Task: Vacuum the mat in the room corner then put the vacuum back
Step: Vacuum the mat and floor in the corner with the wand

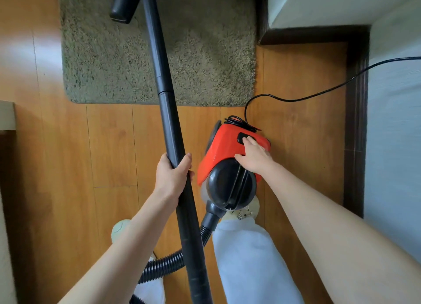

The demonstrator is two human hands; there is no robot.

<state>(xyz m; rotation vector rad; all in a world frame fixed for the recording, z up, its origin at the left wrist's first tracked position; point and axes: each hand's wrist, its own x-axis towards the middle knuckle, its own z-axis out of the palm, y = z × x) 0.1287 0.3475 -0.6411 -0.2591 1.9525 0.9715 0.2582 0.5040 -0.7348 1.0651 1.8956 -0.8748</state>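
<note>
Gripping point: left hand [172, 175] wraps the black wand [167, 112] at mid-length, fingers [186, 161] curled round the tube and the thumb on its far side, which steadies the long tube while the other hand is busy
Switch contact: right hand [255, 156] lies on the red vacuum body [224, 147], fingers spread, one fingertip on the black button [242, 136]; judged as switching the power, on or off cannot be told
Task object position: vacuum body stands on the wooden floor [109, 144], just beside the near edge of the mat [200, 59], between the person's foot and the mat
Wand reach: wand runs up across the mat toward the top edge; a black nozzle part [125, 3] lies over the mat's far left area
Cord routing: power cord [319, 94] leads from the body's rear to the right, off frame, with spare loops bundled on the body
Hose routing: ribbed hose [164, 263] bends from the body's front back to the wand's lower end
Count: one mat, one vacuum body, one wand, one hose, one cord, two hands
</note>
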